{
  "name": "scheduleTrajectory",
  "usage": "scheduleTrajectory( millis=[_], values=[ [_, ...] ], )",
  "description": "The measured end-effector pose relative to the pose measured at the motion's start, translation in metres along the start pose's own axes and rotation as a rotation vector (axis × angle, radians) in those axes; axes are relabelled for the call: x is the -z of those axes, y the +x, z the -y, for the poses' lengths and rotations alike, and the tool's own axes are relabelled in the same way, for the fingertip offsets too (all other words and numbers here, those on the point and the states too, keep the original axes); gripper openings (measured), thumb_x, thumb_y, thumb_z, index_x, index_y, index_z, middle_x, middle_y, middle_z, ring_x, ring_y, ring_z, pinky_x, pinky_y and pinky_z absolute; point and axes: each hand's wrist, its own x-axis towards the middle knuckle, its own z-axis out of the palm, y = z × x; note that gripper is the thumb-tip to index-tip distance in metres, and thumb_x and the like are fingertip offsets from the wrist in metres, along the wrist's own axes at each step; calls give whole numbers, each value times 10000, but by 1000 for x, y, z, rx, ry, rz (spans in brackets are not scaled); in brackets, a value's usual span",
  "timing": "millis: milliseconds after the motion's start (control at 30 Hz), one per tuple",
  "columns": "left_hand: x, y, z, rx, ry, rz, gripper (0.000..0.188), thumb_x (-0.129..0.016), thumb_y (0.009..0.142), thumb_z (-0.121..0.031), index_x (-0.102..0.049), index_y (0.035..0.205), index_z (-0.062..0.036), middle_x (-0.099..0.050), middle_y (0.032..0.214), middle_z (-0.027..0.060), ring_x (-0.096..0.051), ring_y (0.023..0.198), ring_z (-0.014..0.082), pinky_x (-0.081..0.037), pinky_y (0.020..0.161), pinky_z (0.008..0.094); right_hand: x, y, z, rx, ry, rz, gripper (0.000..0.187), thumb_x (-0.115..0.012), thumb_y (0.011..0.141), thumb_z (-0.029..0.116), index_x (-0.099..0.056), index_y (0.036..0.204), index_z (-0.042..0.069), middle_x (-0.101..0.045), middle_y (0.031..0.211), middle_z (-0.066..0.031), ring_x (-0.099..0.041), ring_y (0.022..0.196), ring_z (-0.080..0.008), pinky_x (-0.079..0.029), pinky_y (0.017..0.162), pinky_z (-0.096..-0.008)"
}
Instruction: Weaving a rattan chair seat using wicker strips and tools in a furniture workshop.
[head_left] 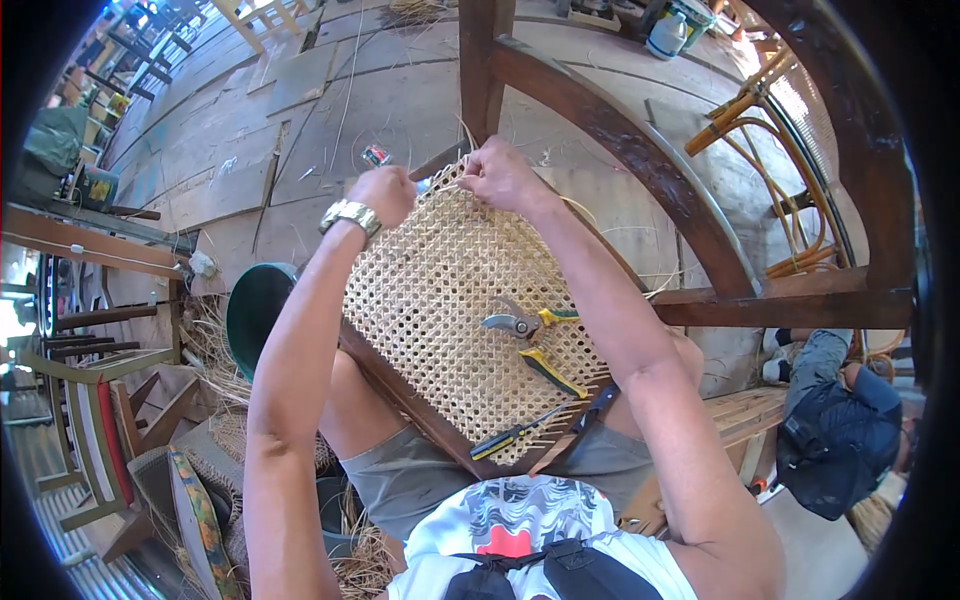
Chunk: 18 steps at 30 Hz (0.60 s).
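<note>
A woven cane seat panel (440,290) in a dark wooden chair frame (410,400) lies across my lap, one corner pointing away from me. Both hands are at that far corner. My left hand (385,195), with a metal watch on its wrist, is closed, and its fingertips' hold is hidden. To its right, my right hand (500,178) pinches a thin cane strand (455,184) just above the weave. Pruning shears (520,325) with yellow grips rest spread on the panel. Nearer me lie a yellow-and-black screwdriver (515,435) and a dark-handled tool (597,405).
The chair's curved wooden arm (630,150) rises at the right. A green bucket (255,315) stands left of my knee. Cane scraps (365,560) lie below. Rattan furniture (800,200) is at far right; another person (835,430) sits lower right.
</note>
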Motion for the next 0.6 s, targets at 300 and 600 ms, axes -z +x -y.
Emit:
scheduleTrajectory(
  millis=[300, 600],
  values=[
    [0, 12, -55, -10, 402, 139, 237, -602, 836, -179, -741, 955, -29, -700, 1006, 255, -698, 988, 364, -553, 818, 438, 18, 8, 0, -195, 106, 109, 132, -719, 715, 124, -730, 761, 1, -686, 800, -218, -694, 754, -319, -544, 718, -399],
    [-27, 19, -22, 146, -124, 231, 581, -557, 896, -583, -758, 883, -38, -722, 962, 219, -706, 906, 352, -530, 879, 424, -15, 0, -13, -37, 36, 34, 179, -804, 754, 207, -759, 816, 45, -675, 945, -180, -669, 885, -290, -526, 815, -396]
  ],
)
